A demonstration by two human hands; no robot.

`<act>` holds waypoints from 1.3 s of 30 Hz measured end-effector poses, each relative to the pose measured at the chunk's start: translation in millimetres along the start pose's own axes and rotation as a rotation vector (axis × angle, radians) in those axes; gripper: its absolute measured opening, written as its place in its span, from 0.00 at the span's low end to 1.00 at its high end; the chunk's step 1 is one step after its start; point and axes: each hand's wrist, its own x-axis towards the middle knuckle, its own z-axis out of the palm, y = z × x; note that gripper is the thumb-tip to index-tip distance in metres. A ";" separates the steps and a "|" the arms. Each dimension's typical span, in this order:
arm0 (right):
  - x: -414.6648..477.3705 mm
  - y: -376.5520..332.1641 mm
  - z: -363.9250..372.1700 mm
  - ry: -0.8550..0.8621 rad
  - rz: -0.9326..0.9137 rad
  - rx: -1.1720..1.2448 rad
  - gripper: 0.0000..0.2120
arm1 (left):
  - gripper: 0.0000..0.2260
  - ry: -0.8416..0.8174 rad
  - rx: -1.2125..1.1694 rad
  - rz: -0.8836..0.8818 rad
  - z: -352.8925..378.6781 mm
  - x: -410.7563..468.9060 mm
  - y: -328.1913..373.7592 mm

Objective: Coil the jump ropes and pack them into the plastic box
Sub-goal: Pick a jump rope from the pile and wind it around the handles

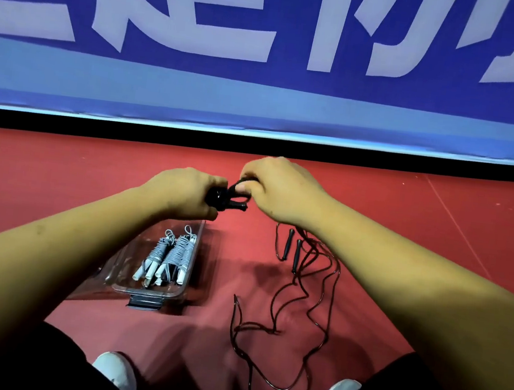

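The black jump rope [226, 199] is held as a tight bundle above the far end of the plastic box [148, 293], lifted clear of the floor so that the cord can be wound without snagging. The bundle is gripped in the curled fingers of the left hand [182, 191], which serves as the anchor. A loop of the cord is pinched by the right hand [278, 191] just beside it, apparently so that the last turns can be drawn round the bundle and locked. Inside the box, grey-and-white ropes [168, 255] are laid lengthwise as wrapped bundles, side by side, a layout judged to leave room for the black one. To the right of the box, a second black rope [288, 245] is sprawled uncoiled over the red floor [59, 178], its two handles level with the box's far end and its cord trailing toward the near side. Whether a strand of it runs up to the right hand cannot be told, the wrist being in the way. The box is kept just below the hands, so a finished bundle need only be lowered into it.
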 end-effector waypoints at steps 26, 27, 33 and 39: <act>-8.0 34.9 37.9 -0.311 0.235 0.696 0.14 | 0.16 0.228 -0.830 0.064 -9.3 -7.4 -11.4; -7.5 29.1 38.5 -0.308 0.236 0.673 0.13 | 0.16 0.231 -0.800 0.022 -8.4 -4.6 -14.5; -4.4 -1.2 37.4 -0.107 0.177 0.396 0.07 | 0.18 0.264 -0.532 -0.137 -4.5 6.0 -21.5; -8.8 -11.0 26.0 -0.152 0.080 0.130 0.06 | 0.16 0.198 -0.085 -0.191 -0.3 4.1 -17.6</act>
